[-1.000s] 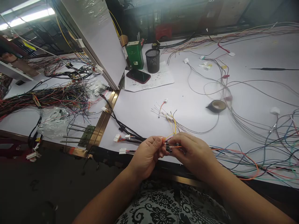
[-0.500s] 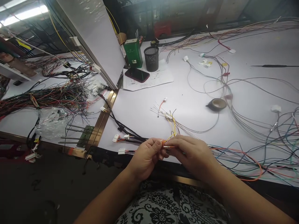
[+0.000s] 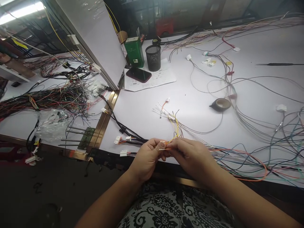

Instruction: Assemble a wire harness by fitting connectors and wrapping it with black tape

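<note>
At the near edge of the white table [image 3: 197, 104], my left hand [image 3: 147, 156] and my right hand [image 3: 188, 155] meet, both closed in a pinch. Between their fingertips is an orange wire [image 3: 249, 156] with a metal terminal at its end, and a small connector that my left fingers mostly hide. The orange wire runs right and loops back along the table edge. Yellow wires [image 3: 176, 126] rise just behind my fingers. A black wire bundle [image 3: 123, 128] with white connectors [image 3: 118, 139] leads in from the left.
A roll of dark tape [image 3: 220, 104] lies right of centre. At the back stand a black mesh cup [image 3: 153, 57], a green box [image 3: 134, 52] and a phone [image 3: 138, 74] on a sheet of paper. Loose wires [image 3: 273, 126] cover the right side; a tangled harness [image 3: 47, 98] lies left, behind a slanted board [image 3: 95, 38].
My hands have drawn closer together and shifted slightly left; the orange wire's terminal now sits at my left fingertips. The view has tilted a little.
</note>
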Demonstrator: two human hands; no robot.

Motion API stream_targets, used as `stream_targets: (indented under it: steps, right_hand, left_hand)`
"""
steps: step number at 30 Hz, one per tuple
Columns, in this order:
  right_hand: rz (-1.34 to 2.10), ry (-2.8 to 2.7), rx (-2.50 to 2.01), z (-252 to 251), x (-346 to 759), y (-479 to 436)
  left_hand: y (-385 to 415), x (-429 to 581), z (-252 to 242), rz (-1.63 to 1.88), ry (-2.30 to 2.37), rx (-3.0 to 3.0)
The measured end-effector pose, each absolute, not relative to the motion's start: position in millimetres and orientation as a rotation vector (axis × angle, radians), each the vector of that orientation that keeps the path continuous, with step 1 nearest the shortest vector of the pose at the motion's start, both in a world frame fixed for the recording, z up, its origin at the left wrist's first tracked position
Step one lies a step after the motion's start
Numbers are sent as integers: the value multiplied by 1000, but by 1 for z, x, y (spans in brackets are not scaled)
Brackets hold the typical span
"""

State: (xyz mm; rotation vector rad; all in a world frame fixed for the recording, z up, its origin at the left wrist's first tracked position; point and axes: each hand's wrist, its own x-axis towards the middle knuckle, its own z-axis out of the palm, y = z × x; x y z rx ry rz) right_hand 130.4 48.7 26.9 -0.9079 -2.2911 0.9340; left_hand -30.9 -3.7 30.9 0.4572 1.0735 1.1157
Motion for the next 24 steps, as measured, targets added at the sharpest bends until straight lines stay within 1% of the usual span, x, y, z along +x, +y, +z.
stream_targets:
  steps: [3, 7, 9, 11, 15, 17, 20, 24]
  right_hand:
    - [990, -2242, -952, 31, 131, 50]
    - [1278, -2082, -912, 41, 139, 55]
    - [1316, -2023, -906, 43, 145, 56]
    - [1213, -2062, -932, 43, 149, 57]
    - [902, -2194, -916, 42, 150, 54]
    - [827, -2199, -890, 43, 148, 52]
    - [832, -2223, -874, 46, 147, 49]
    - [929, -2234, -849, 47, 144, 48]
  left_hand:
    - [-2, -32, 31, 1123, 1059, 443]
    - [-2, -35, 27, 1114, 966, 360]
    - [-3, -37, 24, 1102, 975, 325]
    - [-5, -40, 22, 1094, 977, 300]
    - [-9, -41, 21, 1083, 953, 283]
    - [-10, -41, 21, 1079, 954, 284]
    - [-11, -40, 21, 1093, 943, 293]
    - [-11, -39, 22, 1094, 920, 311]
